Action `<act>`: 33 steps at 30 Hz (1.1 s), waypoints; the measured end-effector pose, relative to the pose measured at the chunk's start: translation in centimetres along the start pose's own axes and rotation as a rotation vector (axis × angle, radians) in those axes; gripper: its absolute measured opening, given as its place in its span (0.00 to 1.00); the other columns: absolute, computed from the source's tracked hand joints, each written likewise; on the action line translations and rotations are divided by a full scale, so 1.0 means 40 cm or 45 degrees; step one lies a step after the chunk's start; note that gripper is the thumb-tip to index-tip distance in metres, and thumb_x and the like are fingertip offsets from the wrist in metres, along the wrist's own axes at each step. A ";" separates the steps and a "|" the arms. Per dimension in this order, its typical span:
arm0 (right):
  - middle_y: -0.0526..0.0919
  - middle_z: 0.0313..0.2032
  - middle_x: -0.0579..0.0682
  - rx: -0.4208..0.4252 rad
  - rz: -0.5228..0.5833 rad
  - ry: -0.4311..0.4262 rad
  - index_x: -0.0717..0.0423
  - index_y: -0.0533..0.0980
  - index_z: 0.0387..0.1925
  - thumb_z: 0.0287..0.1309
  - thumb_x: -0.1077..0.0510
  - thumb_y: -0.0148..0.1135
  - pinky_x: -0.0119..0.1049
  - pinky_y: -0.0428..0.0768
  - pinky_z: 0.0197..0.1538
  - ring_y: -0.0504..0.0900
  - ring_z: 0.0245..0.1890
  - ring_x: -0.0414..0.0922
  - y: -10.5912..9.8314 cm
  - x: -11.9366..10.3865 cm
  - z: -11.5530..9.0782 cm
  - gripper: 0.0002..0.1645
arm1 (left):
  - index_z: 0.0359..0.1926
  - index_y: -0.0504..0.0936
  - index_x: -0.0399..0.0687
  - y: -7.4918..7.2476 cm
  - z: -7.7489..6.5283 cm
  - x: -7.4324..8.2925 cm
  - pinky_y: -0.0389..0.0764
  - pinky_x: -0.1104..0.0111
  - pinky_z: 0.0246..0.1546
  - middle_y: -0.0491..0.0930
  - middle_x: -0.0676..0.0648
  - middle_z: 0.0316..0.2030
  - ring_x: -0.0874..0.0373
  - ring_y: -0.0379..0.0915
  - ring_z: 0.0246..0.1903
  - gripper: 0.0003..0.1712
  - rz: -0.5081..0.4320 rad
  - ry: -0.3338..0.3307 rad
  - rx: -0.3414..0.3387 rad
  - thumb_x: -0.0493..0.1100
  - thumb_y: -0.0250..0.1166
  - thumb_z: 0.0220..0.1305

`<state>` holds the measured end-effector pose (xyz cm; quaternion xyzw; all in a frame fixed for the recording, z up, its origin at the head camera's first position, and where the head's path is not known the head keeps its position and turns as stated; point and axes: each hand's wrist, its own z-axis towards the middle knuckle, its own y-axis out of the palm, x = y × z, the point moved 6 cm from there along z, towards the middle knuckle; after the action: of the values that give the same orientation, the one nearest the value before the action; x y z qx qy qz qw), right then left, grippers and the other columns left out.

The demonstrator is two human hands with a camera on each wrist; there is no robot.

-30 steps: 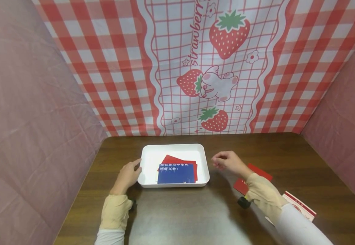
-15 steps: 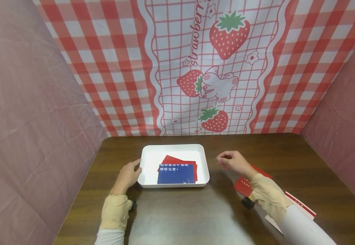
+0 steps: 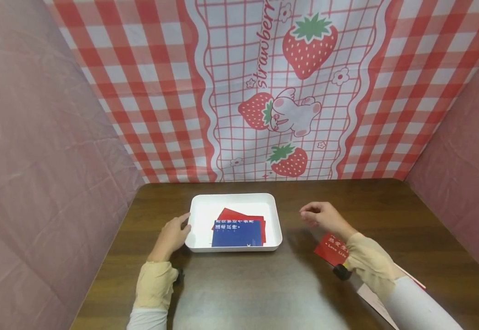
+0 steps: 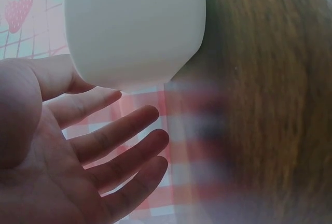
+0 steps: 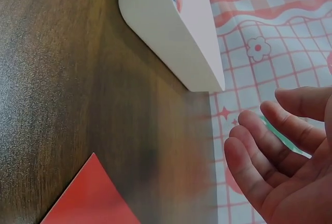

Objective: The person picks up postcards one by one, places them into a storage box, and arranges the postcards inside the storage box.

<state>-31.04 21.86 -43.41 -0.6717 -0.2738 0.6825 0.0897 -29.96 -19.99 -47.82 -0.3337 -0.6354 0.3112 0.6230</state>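
A white tray point(image 3: 196, 201) holds a stack of cards: a blue card point(image 3: 237, 236) with white writing lies on top, over red ones point(image 3: 231, 214). At the tray's left rim is my left hand point(image 3: 172, 236), thumb and index finger against the edge and the other fingers loosely spread, as the left wrist view shows. To the right of the tray hovers my right hand point(image 3: 324, 216), fingers relaxed and holding nothing. Below its wrist a red card point(image 3: 330, 250) with white lettering lies on the table, partly hidden by the arm.
A pale card point(image 3: 375, 300) lies partly under the right forearm, near the table's right side. The brown wooden table point(image 3: 239, 293) meets a red-and-white checked strawberry cloth point(image 3: 169, 114) at the back. Pink cloth point(image 3: 49, 160) hangs at both sides.
My right hand has drifted right, away from the tray, and its arm now covers more of the pale card while uncovering the red card's lettering. The left hand and tray stay put.
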 end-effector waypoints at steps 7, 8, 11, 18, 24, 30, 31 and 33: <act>0.83 0.37 0.62 0.027 -0.041 0.021 0.74 0.76 0.47 0.63 0.61 0.60 0.40 0.84 0.39 0.82 0.32 0.42 -0.025 0.013 -0.011 0.17 | 0.64 0.74 0.41 -0.013 -0.012 0.017 0.69 0.43 0.60 0.76 0.29 0.57 0.33 0.70 0.59 0.26 0.013 0.047 0.070 0.40 0.55 0.65; 0.82 0.37 0.62 0.028 -0.047 0.032 0.73 0.75 0.48 0.63 0.60 0.60 0.40 0.84 0.40 0.82 0.32 0.42 -0.029 0.015 -0.013 0.18 | 0.64 0.74 0.41 -0.013 -0.012 0.016 0.69 0.43 0.60 0.75 0.29 0.57 0.33 0.70 0.60 0.26 0.009 0.045 0.071 0.40 0.55 0.65; 0.82 0.40 0.63 0.019 -0.075 0.050 0.72 0.75 0.49 0.64 0.58 0.60 0.41 0.84 0.42 0.82 0.36 0.46 -0.037 0.023 -0.019 0.20 | 0.65 0.72 0.40 -0.009 -0.009 0.011 0.67 0.42 0.62 0.74 0.29 0.59 0.32 0.68 0.61 0.27 0.002 0.033 0.048 0.40 0.54 0.66; 0.81 0.42 0.64 0.017 -0.148 0.058 0.68 0.76 0.49 0.63 0.55 0.62 0.45 0.83 0.43 0.81 0.39 0.53 -0.054 0.041 -0.026 0.21 | 0.66 0.71 0.41 -0.006 -0.003 0.004 0.67 0.44 0.63 0.73 0.30 0.60 0.34 0.68 0.62 0.27 0.030 0.033 0.031 0.41 0.54 0.67; 0.81 0.38 0.61 0.043 -0.264 0.058 0.68 0.77 0.47 0.60 0.56 0.64 0.38 0.79 0.36 0.77 0.35 0.48 -0.062 0.050 -0.030 0.20 | 0.66 0.71 0.40 -0.008 -0.005 0.008 0.68 0.44 0.62 0.74 0.31 0.60 0.34 0.68 0.61 0.27 0.029 0.038 0.028 0.41 0.55 0.66; 0.83 0.39 0.61 0.009 -0.444 0.124 0.69 0.76 0.47 0.58 0.53 0.66 0.38 0.77 0.37 0.80 0.38 0.50 -0.063 0.059 -0.039 0.25 | 0.66 0.71 0.41 -0.006 -0.001 0.006 0.67 0.44 0.63 0.74 0.31 0.60 0.34 0.68 0.62 0.27 0.027 0.020 0.020 0.41 0.55 0.66; 0.83 0.40 0.62 0.006 -0.468 0.130 0.69 0.76 0.48 0.57 0.52 0.66 0.38 0.77 0.38 0.81 0.38 0.50 -0.064 0.060 -0.040 0.25 | 0.66 0.71 0.41 -0.006 -0.001 0.005 0.67 0.44 0.63 0.73 0.31 0.61 0.34 0.68 0.62 0.27 0.028 0.015 0.018 0.41 0.55 0.67; 0.83 0.41 0.64 -0.007 -0.500 0.136 0.70 0.75 0.49 0.56 0.51 0.67 0.40 0.78 0.39 0.81 0.39 0.52 -0.064 0.061 -0.041 0.28 | 0.67 0.70 0.41 -0.006 -0.003 0.005 0.67 0.44 0.63 0.73 0.31 0.61 0.34 0.67 0.62 0.28 0.028 0.009 0.014 0.41 0.55 0.67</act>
<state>-30.28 25.60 -44.17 -0.6409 -0.3961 0.6147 0.2336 -29.86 -19.96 -47.51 -0.3381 -0.6278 0.3203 0.6237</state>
